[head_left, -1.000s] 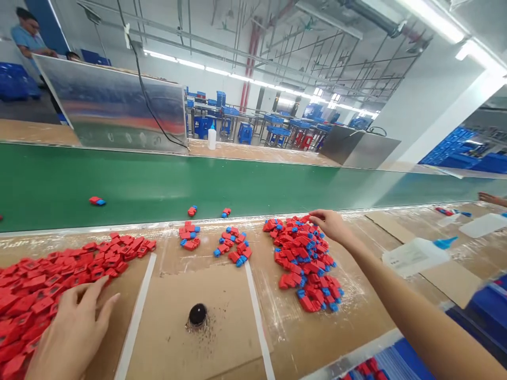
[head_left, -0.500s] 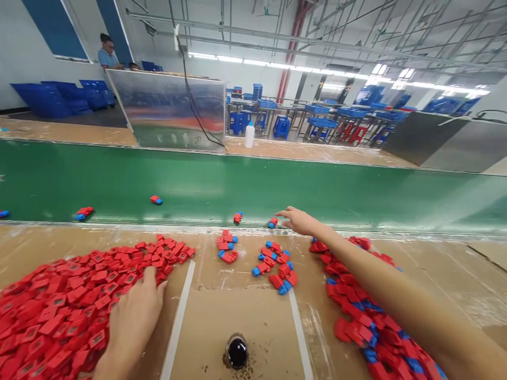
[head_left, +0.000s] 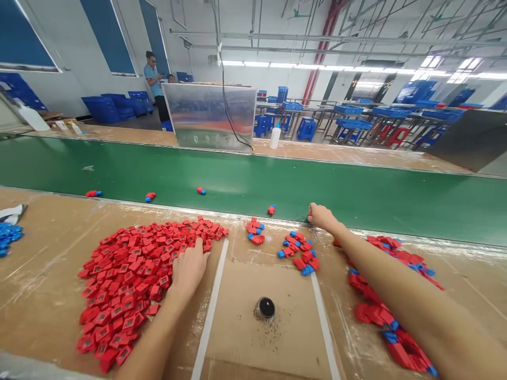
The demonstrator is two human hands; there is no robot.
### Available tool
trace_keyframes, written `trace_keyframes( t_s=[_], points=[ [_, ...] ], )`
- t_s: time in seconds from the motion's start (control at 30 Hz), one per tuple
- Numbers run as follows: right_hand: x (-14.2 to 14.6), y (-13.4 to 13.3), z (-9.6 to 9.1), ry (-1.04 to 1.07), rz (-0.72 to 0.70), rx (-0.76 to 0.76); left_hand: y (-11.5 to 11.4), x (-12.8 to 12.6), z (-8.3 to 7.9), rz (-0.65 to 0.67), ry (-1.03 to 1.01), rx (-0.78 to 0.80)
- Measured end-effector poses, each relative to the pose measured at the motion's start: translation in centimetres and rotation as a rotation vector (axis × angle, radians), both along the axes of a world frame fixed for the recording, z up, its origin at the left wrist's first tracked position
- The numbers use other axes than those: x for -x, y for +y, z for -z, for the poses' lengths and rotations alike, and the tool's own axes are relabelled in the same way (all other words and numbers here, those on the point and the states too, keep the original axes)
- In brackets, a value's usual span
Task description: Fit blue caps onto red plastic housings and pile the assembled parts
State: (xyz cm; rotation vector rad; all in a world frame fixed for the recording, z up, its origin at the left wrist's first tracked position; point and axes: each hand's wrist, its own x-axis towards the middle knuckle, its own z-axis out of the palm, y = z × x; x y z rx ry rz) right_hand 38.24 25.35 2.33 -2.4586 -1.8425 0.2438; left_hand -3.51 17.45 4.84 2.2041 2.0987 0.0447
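My left hand (head_left: 189, 268) lies at the right edge of a heap of small red plastic blocks (head_left: 138, 264), index finger and thumb apart, touching the blocks. No block shows clearly between its fingers. At the near edge of the green belt, my right hand (head_left: 322, 217) is closed on a red-and-blue plastic piece, mostly hidden by the fingers. Left of that hand, another red-and-blue piece (head_left: 271, 210) sits on the belt. Two small groups of joined-colour pieces, one group (head_left: 255, 231) and a larger group (head_left: 300, 252), lie on the table between my hands.
A small round pot with dark contents (head_left: 265, 308) stands between two white tape strips. Under my right forearm spreads a red-and-blue pile (head_left: 404, 343). Blue parts (head_left: 8, 236) lie far left. Beyond the green belt (head_left: 245, 174) are a white bottle (head_left: 275, 137) and a standing person (head_left: 153, 79).
The view has swung left, so things appear further right. My right hand has closed its fingers on the red-and-blue piece it was reaching toward. My left hand stays at the red heap.
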Motion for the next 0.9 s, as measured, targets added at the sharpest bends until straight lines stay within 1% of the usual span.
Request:
trace_keyframes(
  t_s=[0.07,0.17,0.23,0.3,0.33,0.4,0.47,0.5,0.53,0.6,0.67,0.77,0.8,0.9],
  points=[
    [0.2,-1.5,-1.2,0.04,0.005,-0.057,-0.2,0.2,0.0,0.008,-0.068,-0.008],
    [1.0,-4.9,-2.8,0.148,-0.059,-0.115,-1.3,1.0,-0.1,0.041,-0.215,-0.026],
    [1.9,-7.9,-3.4,0.243,-0.131,-0.125,-2.7,1.8,-0.3,0.078,-0.34,-0.029],
    [2.9,-11.5,-3.7,0.332,-0.205,-0.118,-4.4,2.4,-0.3,0.124,-0.468,-0.021],
    [3.4,-13.4,-3.6,0.392,-0.25,-0.121,-5.3,2.6,-0.2,0.147,-0.581,-0.001],
    [4.6,-17.0,-3.3,0.548,-0.353,-0.155,-7.1,2.5,0.1,0.172,-0.899,0.076],
    [5.8,-20.1,-3.0,0.695,-0.443,-0.196,-8.9,1.8,0.5,0.149,-1.208,0.181],
    [6.5,-21.4,-3.0,0.734,-0.472,-0.208,-9.7,1.3,0.7,0.125,-1.301,0.231],
    [7.2,-22.4,-3.0,0.74,-0.49,-0.211,-10.5,0.7,1.0,0.105,-1.333,0.27],
    [8.6,-23.8,-3.0,0.71,-0.524,-0.204,-12.0,-0.7,1.6,0.103,-1.327,0.31],
    [9.9,-24.5,-3.1,0.658,-0.549,-0.21,-13.4,-2.1,2.4,0.145,-1.323,0.36],
    [11.5,-24.6,-2.7,0.569,-0.547,-0.271,-15.4,-4.0,3.6,0.203,-1.362,0.463],
    [11.9,-24.5,-2.5,0.537,-0.545,-0.299,-15.8,-4.5,3.9,0.21,-1.374,0.475],
    [12.9,-24.1,-1.9,0.471,-0.578,-0.353,-16.7,-5.5,4.8,0.187,-1.382,0.437]
  ],
)
